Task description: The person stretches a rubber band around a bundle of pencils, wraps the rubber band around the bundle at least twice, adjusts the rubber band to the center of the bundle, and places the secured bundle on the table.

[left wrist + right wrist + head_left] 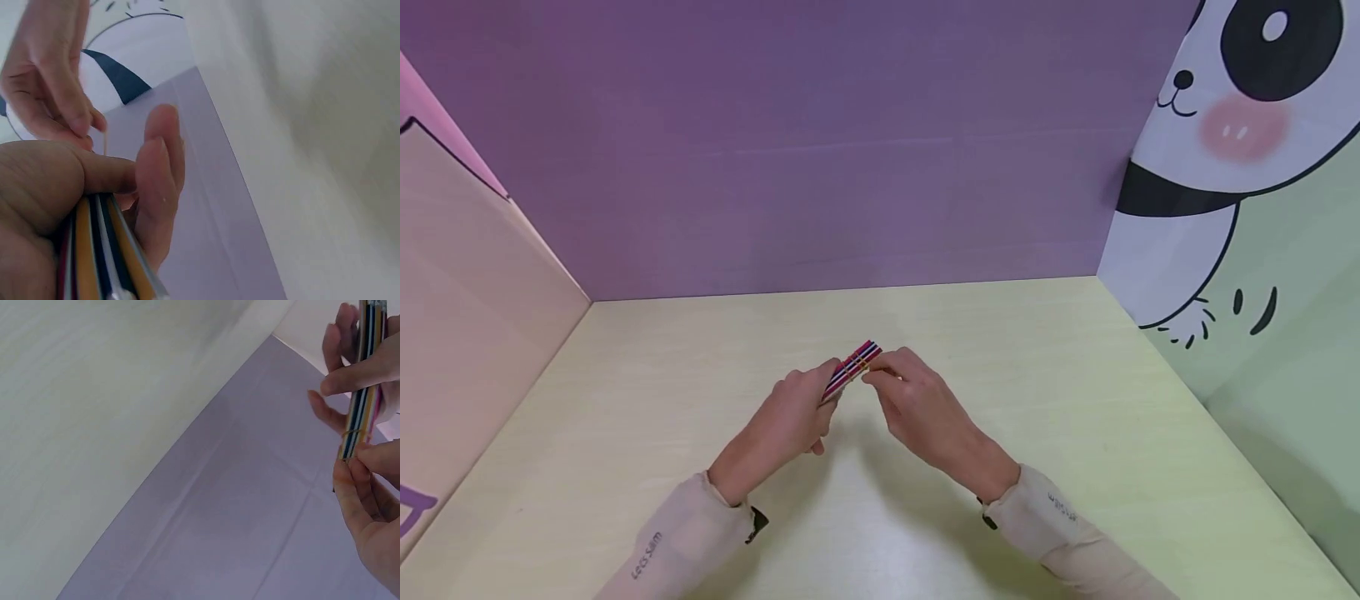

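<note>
A bundle of striped pencils (853, 367) is held above the table, tilted up to the right. My left hand (793, 404) grips it, thumb and fingers wrapped around the shafts. A thin yellowish rubber band (354, 432) goes around the pencils near their far end. My right hand (922, 410) is at that end, pinching part of the band between thumb and fingertips. In the left wrist view, a short stretched strand of it shows below the right fingertips, and the pencils' near ends (103, 256) stick out under the left palm.
The pale wooden table (1022, 358) lies beneath both hands. A purple panel (850, 167) stands at the back, a pinkish panel (475, 308) at the left, and a green panel with a panda drawing (1285, 350) at the right.
</note>
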A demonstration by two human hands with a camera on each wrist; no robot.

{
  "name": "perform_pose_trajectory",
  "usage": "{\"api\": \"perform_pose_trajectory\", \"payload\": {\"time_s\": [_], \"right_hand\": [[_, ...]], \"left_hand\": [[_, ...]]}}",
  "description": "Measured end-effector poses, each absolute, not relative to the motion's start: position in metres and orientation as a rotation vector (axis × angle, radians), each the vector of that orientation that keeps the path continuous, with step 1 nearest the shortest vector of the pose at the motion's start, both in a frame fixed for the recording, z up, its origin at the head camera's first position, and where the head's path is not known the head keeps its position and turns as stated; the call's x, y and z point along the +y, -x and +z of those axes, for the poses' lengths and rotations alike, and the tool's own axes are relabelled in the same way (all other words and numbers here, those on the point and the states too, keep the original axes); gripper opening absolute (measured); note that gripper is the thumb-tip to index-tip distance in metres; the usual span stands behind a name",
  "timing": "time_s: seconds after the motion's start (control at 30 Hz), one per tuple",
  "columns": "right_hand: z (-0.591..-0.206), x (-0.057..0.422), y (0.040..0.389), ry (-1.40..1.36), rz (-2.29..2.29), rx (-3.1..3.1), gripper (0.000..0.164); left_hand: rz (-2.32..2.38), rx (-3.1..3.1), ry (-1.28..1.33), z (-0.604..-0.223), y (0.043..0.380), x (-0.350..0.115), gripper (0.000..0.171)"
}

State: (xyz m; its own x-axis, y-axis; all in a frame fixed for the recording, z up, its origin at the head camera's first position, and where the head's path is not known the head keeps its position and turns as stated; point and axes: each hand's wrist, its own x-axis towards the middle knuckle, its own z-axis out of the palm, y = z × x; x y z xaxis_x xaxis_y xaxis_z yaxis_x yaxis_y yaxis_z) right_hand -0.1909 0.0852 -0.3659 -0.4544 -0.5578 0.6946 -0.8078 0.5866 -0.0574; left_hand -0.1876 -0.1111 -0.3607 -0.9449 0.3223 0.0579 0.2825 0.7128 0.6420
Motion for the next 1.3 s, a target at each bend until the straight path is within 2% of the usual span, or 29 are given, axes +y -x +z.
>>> {"api": "perform_pose_trajectory", "payload": {"time_s": [0.23, 0.4, 0.57, 0.73, 0.87, 1.0, 1.1, 1.3], "right_hand": [[-0.361, 0.094, 0.196, -1.011, 0.383, -2.148, 0.027], [-0.360, 0.098, 0.197, -0.985, 0.457, -2.130, 0.022], [-0.355, 0.102, 0.196, -0.949, 1.020, -2.296, 0.011], [-0.347, 0.106, 0.196, -0.874, 1.966, -2.338, 0.026], [-0.346, 0.105, 0.197, -0.802, 2.474, -2.155, 0.030], [-0.351, 0.099, 0.195, -0.746, 2.679, -2.021, 0.025], [-0.357, 0.092, 0.192, -0.777, 2.749, -2.004, 0.023], [-0.360, 0.088, 0.189, -0.883, 2.820, -2.005, 0.034]], "left_hand": [[1.266, 2.665, -0.476, -0.352, 0.187, -0.112, 0.003], [1.383, 2.562, -0.491, -0.346, 0.186, -0.112, 0.004], [1.491, 2.340, -0.576, -0.343, 0.183, -0.107, 0.008], [1.576, 2.103, -0.699, -0.345, 0.180, -0.101, 0.017], [1.617, 1.926, -0.753, -0.348, 0.178, -0.097, 0.024], [1.645, 1.824, -0.748, -0.350, 0.175, -0.096, 0.032], [1.677, 1.761, -0.754, -0.350, 0.173, -0.097, 0.031], [1.724, 1.677, -0.788, -0.349, 0.172, -0.098, 0.026]]}}
